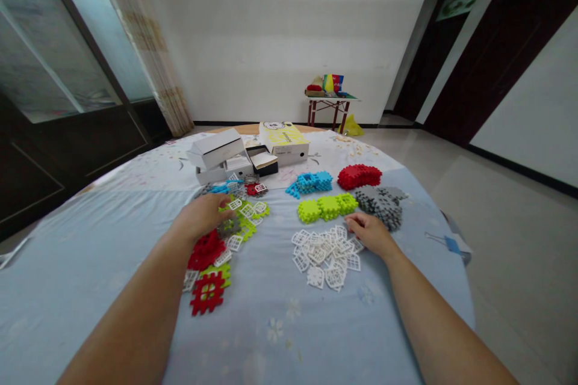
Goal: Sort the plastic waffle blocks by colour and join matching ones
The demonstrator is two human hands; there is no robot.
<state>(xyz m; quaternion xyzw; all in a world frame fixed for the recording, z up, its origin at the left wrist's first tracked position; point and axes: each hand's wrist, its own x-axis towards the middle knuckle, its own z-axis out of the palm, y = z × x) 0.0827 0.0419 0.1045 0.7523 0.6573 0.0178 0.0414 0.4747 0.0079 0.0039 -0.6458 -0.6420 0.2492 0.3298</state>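
Note:
My left hand [204, 215] reaches over a mixed pile of plastic building pieces, its fingers apart near a white window-shaped piece [235, 204]. That pile has lime green pieces [248, 228], red pieces [206, 251] and a red square frame [208, 293] at its near end. My right hand [369, 231] is by the right edge of a heap of white window pieces [323, 252], fingers curled together. What they hold, if anything, is too small to make out. Just beyond those fingers lies a row of stacked lime green pieces [327, 207].
Stacked blue pieces [310, 183], red pieces [359, 176] and grey pieces [382, 204] lie farther back. White boxes [217, 150], a black box [263, 160] and a yellow-and-white box [284, 143] stand at the table's far side. A small side table [332, 99] is by the wall.

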